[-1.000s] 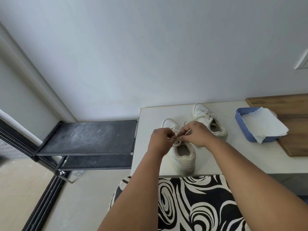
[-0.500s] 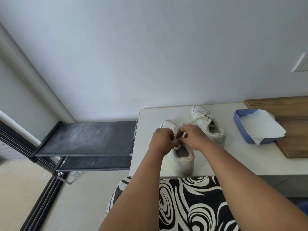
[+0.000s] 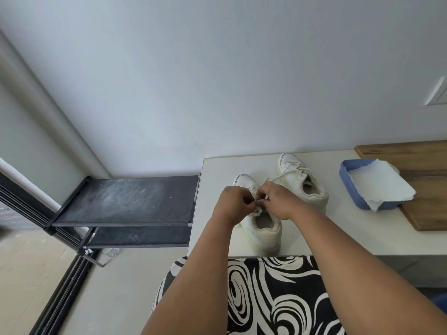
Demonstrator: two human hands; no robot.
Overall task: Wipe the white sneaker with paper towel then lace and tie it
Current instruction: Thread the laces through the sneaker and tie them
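Both hands, left [image 3: 233,204] and right [image 3: 278,200], pinch the lace [image 3: 258,201] over the near sneaker [image 3: 262,228] on a white table [image 3: 350,233] against a grey wall [image 3: 217,81].

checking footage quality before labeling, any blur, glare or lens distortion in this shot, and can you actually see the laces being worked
Head view: soft, even light, no glare; wide-angle bending shows in the slanted wall edges at left. Focus is sharp on the near sneaker and the paper towel. The left hand and right hand meet over the tongue, pinching the lace, which they mostly hide.
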